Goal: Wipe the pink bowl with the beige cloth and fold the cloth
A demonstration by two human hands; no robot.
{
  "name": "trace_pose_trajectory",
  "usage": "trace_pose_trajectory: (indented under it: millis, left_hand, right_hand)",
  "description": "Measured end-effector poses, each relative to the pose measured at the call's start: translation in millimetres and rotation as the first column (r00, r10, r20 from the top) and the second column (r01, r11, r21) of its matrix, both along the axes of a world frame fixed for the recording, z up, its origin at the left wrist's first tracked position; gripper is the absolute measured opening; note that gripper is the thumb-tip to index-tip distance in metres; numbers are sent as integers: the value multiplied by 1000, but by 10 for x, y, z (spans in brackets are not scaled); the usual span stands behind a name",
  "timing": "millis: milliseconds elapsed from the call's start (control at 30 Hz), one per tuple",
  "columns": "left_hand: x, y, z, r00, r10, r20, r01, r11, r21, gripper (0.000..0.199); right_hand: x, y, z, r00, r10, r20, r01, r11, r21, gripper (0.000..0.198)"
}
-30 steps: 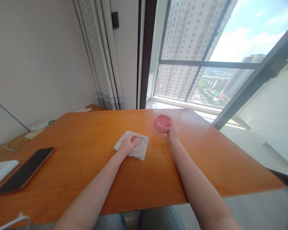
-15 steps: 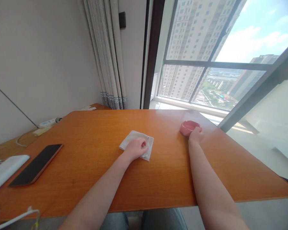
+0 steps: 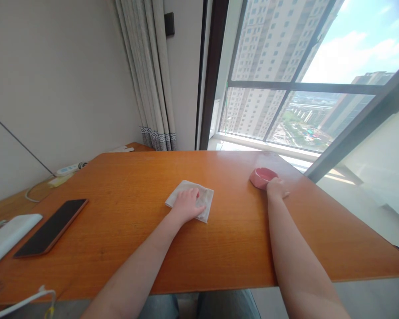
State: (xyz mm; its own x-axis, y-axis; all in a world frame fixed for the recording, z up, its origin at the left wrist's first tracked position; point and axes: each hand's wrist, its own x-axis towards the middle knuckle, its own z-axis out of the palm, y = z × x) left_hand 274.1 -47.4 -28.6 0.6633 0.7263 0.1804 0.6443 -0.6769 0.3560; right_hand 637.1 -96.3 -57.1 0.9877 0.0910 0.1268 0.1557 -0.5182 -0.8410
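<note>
A folded white cloth (image 3: 204,199) lies on the orange wooden table (image 3: 126,186) near its middle. My left hand (image 3: 185,205) lies flat on the cloth and presses it down, fingers pointing away from me. A small pink bowl (image 3: 261,177) stands upright toward the table's far right. My right hand (image 3: 276,189) rests on the table just behind the bowl's near right side. Its fingertips touch the rim and its thumb is spread to the right. The bowl's inside looks bare.
A dark phone (image 3: 51,227) lies at the left, with a white flat device (image 3: 6,234) beside it. A white cable (image 3: 23,300) crosses the near-left corner. A power strip (image 3: 68,169) and curtains (image 3: 153,75) are at the back. A large window (image 3: 302,79) fills the right.
My right hand slid the pink bowl to the right, away from the cloth, then loosened its grip on it. My left hand's fingers flattened out on the cloth.
</note>
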Motion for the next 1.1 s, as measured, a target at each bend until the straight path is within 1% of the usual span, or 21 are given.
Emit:
trace_pose_trajectory:
  millis: [100,167,200,233,267,300,333,400,433,467,533,567,600,667,700,733,800,900,1000,1033,1100]
  left_hand:
    - [-12,-1,6,999,-19,-25,19,1000,-10,34]
    - [-18,2,11,999,-32,-32,31,999,-9,26]
    - [-20,5,13,999,-31,-27,30,999,-9,21]
    - [-21,9,14,1000,-26,-17,26,1000,-13,15]
    - [-21,14,14,1000,-21,-2,21,1000,-22,10]
    - [-21,19,13,1000,-18,16,18,999,-33,6]
    - [-21,25,11,999,-17,36,19,999,-45,6]
    - [-20,44,8,996,-23,82,28,997,-69,8]
    - [-20,59,9,993,-22,112,31,996,-83,8]
    - [-22,80,13,988,-9,155,24,995,-101,8]
    - [-32,148,28,949,78,306,-30,987,-158,8]
    - [-45,197,37,897,154,414,-77,977,-198,8]
    - [-64,256,46,813,246,528,-130,960,-248,8]
    - [-130,403,53,579,426,695,-218,903,-371,10]
    - [-178,487,48,467,499,730,-248,866,-434,11]
    - [-237,574,37,386,562,732,-281,827,-487,11]
    - [-382,744,-4,321,658,682,-363,750,-553,12]
    - [-626,940,-81,343,728,593,-486,678,-551,10]
    - [-810,1019,-115,369,744,557,-562,656,-504,5]
    - [-844,1018,-111,404,750,524,-594,651,-472,5]
    - [-868,987,-85,537,752,382,-655,657,-373,6]
  right_hand:
    - [-38,-34,52,1000,-22,18,22,1000,-3,35]
    - [-176,-42,150,991,-37,128,26,996,81,41]
    - [-298,-37,215,975,-22,222,-11,989,145,43]
    - [-461,-26,283,940,27,341,-103,973,208,45]
    - [-661,-10,347,887,122,446,-239,946,218,45]
    - [-892,8,401,817,254,518,-391,904,173,42]
    - [-1145,25,437,717,427,551,-559,825,87,37]
    - [-1654,42,455,461,760,459,-813,568,-125,29]
    - [-1881,40,438,359,859,364,-863,454,-220,25]
    - [-2072,31,410,298,916,270,-883,372,-287,22]
    - [-2323,7,337,258,955,149,-900,293,-323,20]
    - [-2380,-1,299,228,966,123,-905,257,-338,20]
    - [-2397,-3,264,194,974,116,-905,223,-362,21]
    - [-2340,21,208,130,984,123,-880,172,-442,24]
    - [-2282,47,188,123,985,125,-859,168,-483,25]
    - [-2214,79,171,137,983,126,-838,183,-514,27]
    - [-2074,149,146,180,976,125,-814,219,-539,31]
    - [-1909,226,119,228,964,134,-805,264,-531,35]
    - [-1821,238,119,237,962,136,-813,273,-514,35]
    - [-1800,231,129,249,958,144,-811,287,-510,34]
    - [-1754,213,162,309,935,172,-788,353,-504,34]
